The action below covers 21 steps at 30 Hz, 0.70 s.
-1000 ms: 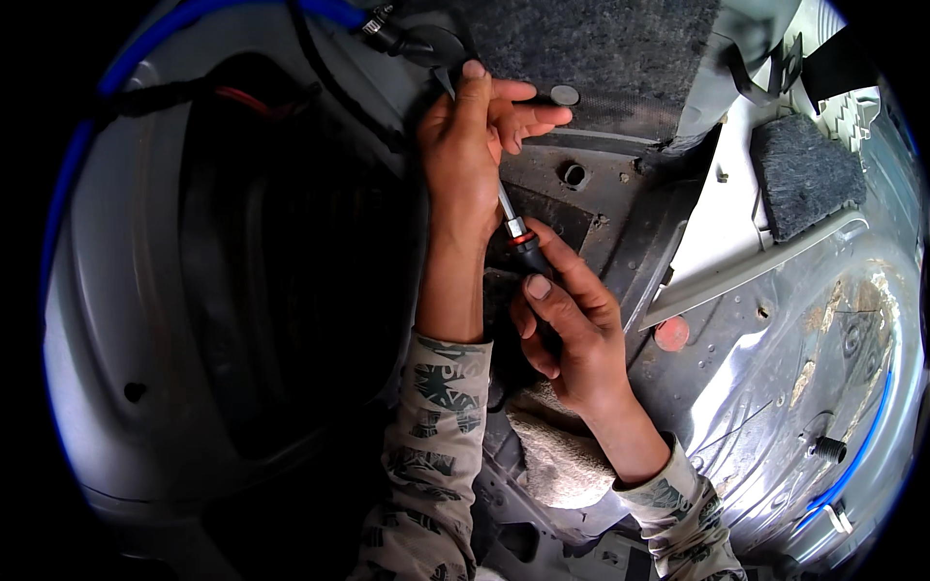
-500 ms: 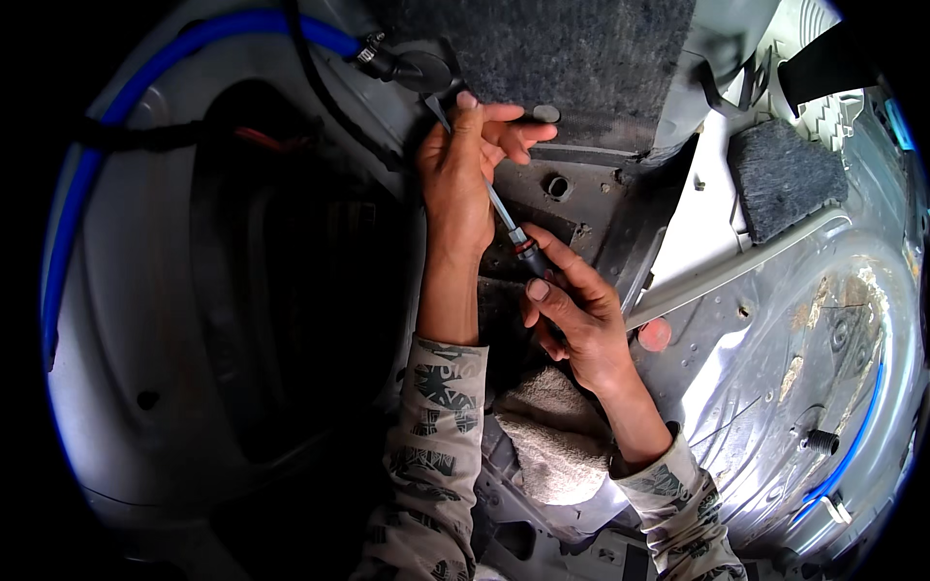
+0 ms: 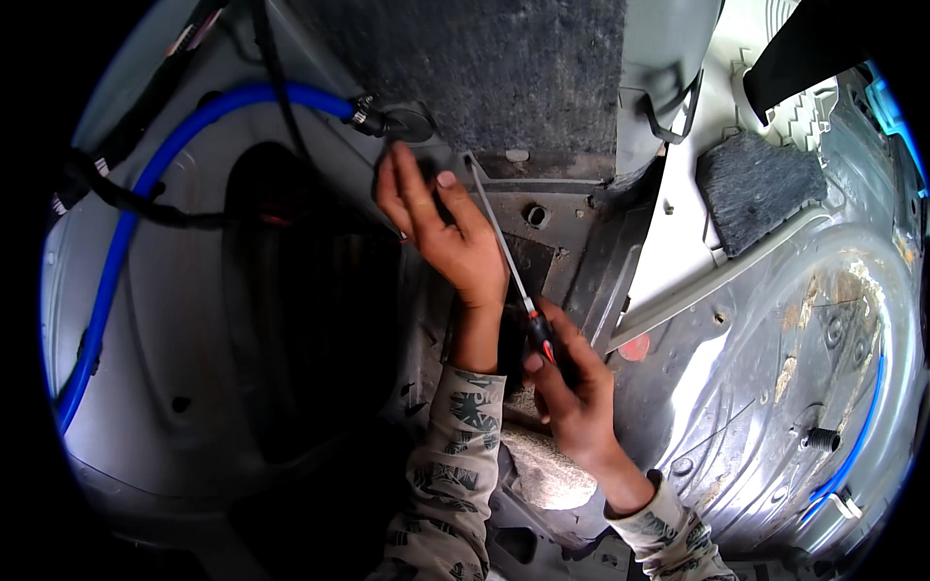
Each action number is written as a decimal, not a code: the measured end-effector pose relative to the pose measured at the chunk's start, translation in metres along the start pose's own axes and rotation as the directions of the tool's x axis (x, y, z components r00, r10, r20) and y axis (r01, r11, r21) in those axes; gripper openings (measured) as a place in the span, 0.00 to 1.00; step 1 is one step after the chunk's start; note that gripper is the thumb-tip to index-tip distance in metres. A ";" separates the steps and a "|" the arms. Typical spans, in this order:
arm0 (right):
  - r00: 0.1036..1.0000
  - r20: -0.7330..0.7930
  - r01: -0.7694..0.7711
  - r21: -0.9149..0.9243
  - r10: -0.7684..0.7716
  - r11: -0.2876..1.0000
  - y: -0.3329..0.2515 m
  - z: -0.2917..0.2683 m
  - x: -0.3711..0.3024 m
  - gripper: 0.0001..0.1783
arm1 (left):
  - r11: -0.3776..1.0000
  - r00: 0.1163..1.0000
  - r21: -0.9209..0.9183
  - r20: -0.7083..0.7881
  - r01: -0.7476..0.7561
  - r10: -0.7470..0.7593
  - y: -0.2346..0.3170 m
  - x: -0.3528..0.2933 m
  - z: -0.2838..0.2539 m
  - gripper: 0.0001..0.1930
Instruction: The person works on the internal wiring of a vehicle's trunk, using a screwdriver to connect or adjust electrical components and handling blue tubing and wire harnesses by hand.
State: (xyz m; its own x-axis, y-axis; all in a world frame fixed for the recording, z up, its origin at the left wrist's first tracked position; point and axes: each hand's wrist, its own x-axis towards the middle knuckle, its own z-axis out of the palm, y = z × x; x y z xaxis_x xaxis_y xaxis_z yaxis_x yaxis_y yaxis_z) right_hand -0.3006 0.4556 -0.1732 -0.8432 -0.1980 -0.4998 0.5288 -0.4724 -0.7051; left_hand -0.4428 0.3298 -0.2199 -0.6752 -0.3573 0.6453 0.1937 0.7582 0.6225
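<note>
My right hand point(image 3: 572, 402) is closed round the handle of a screwdriver point(image 3: 503, 238) with a black and red grip. Its long metal shaft slants up and to the left, and the tip lies by the lower left corner of a dark felt panel point(image 3: 504, 73). Left of the shaft, my left hand point(image 3: 450, 232) is open, thumb apart and fingers stretched upward. Its slightly blurred fingertips are just below a round black fitting point(image 3: 409, 123), where a blue hose point(image 3: 232, 99) ends in a metal clamp; whether they touch it I cannot tell.
A beige cloth point(image 3: 547, 470) lies under my right wrist. To the left, a dark opening point(image 3: 320, 329) sits in grey bodywork. A loose piece of dark felt point(image 3: 760, 189) rests at the upper right, above bare metal with a threaded stud point(image 3: 821, 440) and a thin blue tube point(image 3: 862, 445).
My left hand has come away from the screwdriver's tip, moving down and left with its fingers pointing upward. The full shaft now shows. The whole view has shifted somewhat.
</note>
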 end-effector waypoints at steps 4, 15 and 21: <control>1.000 -0.010 0.015 0.038 -0.015 0.999 -0.002 -0.006 -0.020 0.28 | 0.990 0.982 0.124 0.184 -0.068 0.044 0.015 0.004 0.006 0.27; 0.999 -0.012 -0.052 -0.088 0.051 0.995 -0.019 -0.031 -0.047 0.28 | 0.983 0.974 0.183 0.223 -0.011 -0.031 0.026 0.001 0.007 0.32; 0.993 -0.037 -0.117 -0.011 0.116 0.993 -0.020 -0.040 -0.053 0.28 | 0.993 0.989 -0.043 0.110 0.105 -0.100 0.021 0.017 -0.008 0.28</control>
State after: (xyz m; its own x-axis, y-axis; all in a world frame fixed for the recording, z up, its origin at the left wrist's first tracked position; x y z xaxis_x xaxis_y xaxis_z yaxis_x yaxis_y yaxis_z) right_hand -0.2628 0.5094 -0.1528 -0.7721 -0.2198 -0.5963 0.6245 -0.4366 -0.6476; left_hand -0.4448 0.3354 -0.1924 -0.7656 -0.3691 0.5269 0.1518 0.6922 0.7056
